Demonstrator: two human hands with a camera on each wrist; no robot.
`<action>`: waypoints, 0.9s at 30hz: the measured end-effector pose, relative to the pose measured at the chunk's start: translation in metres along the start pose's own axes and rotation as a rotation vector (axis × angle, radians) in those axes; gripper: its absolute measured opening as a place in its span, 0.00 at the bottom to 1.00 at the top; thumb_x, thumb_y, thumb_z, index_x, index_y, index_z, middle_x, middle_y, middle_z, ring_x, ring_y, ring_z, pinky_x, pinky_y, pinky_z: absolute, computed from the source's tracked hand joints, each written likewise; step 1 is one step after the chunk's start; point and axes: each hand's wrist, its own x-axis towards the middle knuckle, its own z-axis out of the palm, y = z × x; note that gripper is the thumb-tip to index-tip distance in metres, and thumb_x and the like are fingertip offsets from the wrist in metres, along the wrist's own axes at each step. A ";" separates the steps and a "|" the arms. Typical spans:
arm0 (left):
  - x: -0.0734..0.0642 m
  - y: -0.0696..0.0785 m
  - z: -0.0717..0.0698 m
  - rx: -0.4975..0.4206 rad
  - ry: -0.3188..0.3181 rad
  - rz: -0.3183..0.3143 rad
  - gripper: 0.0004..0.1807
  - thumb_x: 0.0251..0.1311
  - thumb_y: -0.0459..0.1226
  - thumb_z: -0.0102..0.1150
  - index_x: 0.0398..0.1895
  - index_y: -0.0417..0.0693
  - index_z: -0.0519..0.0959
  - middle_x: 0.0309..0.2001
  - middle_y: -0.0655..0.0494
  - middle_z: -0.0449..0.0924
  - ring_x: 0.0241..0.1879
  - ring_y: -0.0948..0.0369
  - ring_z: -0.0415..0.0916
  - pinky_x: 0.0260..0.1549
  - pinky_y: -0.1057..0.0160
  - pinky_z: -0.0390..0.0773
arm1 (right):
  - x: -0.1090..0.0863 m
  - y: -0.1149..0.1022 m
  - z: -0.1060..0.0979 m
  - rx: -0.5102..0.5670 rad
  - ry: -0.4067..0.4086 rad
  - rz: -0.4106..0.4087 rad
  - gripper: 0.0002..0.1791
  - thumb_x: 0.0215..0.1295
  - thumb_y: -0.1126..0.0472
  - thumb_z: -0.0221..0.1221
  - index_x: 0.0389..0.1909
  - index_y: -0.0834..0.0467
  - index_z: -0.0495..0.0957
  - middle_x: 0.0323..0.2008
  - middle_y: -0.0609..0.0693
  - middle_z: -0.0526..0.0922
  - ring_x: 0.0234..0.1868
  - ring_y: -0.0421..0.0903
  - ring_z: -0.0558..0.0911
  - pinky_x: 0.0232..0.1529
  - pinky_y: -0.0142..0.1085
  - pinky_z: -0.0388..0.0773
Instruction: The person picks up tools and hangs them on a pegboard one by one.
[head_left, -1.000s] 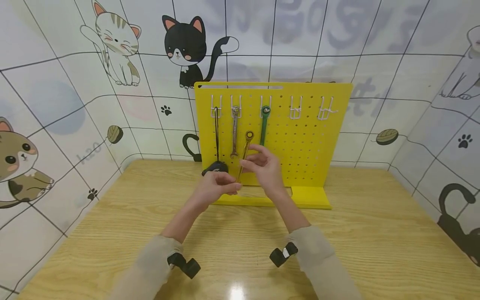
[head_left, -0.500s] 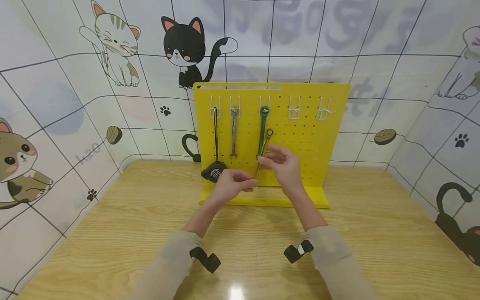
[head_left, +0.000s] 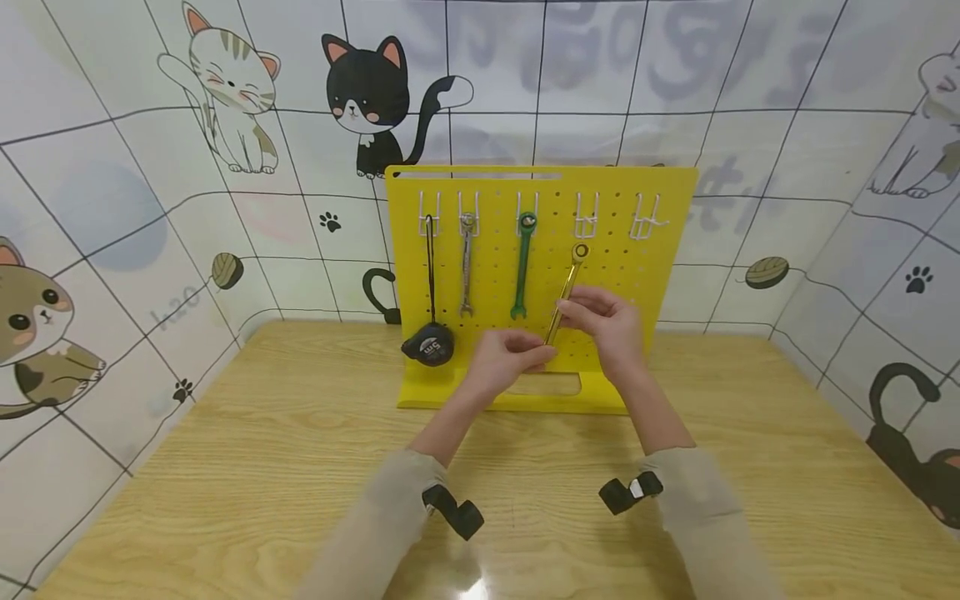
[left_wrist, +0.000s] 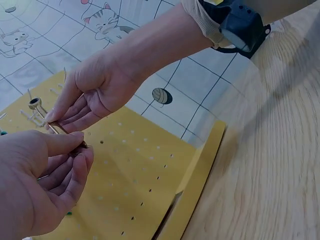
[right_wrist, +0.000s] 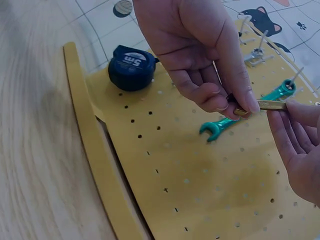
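A gold combination wrench (head_left: 567, 285) slants in front of the yellow pegboard (head_left: 637, 275), its ring end up, just below the fourth hook (head_left: 587, 218). The left hand (head_left: 504, 360) pinches its lower end between thumb and fingers, covering the open jaw there. Higher on the shaft, the right hand (head_left: 606, 325) pinches it too. In the left wrist view the ring end (left_wrist: 35, 102) sticks out past the right hand's fingertips. A green combination wrench (head_left: 523, 267) hangs to the left of the gold one, and a silver wrench (head_left: 467, 267) hangs further left.
A black tape measure (head_left: 431, 343) hangs by its cord from the leftmost hook. The rightmost hook (head_left: 647, 218) bears nothing. The board's foot (head_left: 525, 406) stands on a wooden table (head_left: 315, 417), with cat-patterned walls behind and beside it.
Both hands have carried the gold wrench to the right and slightly up, from between the silver and green wrenches, across the green one, to below the fourth hook.
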 end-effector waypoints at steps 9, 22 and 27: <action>0.010 0.011 0.019 0.009 0.009 0.056 0.12 0.62 0.39 0.70 0.43 0.41 0.87 0.38 0.52 0.88 0.37 0.58 0.86 0.43 0.60 0.85 | 0.004 -0.019 -0.010 -0.039 0.054 -0.020 0.15 0.62 0.64 0.70 0.46 0.68 0.83 0.33 0.47 0.89 0.31 0.43 0.88 0.45 0.35 0.84; 0.022 0.023 0.035 -0.063 0.025 0.040 0.13 0.64 0.37 0.68 0.47 0.37 0.85 0.39 0.51 0.88 0.38 0.57 0.87 0.43 0.60 0.85 | 0.014 -0.030 -0.011 -0.096 0.116 -0.039 0.17 0.61 0.60 0.72 0.47 0.66 0.85 0.32 0.44 0.89 0.29 0.42 0.87 0.49 0.32 0.81; 0.025 0.023 0.039 -0.096 0.030 0.028 0.12 0.64 0.35 0.68 0.46 0.35 0.85 0.40 0.48 0.88 0.40 0.53 0.87 0.42 0.61 0.85 | 0.019 -0.027 -0.014 -0.092 0.116 -0.039 0.16 0.61 0.62 0.72 0.45 0.67 0.85 0.31 0.45 0.88 0.29 0.42 0.87 0.46 0.31 0.82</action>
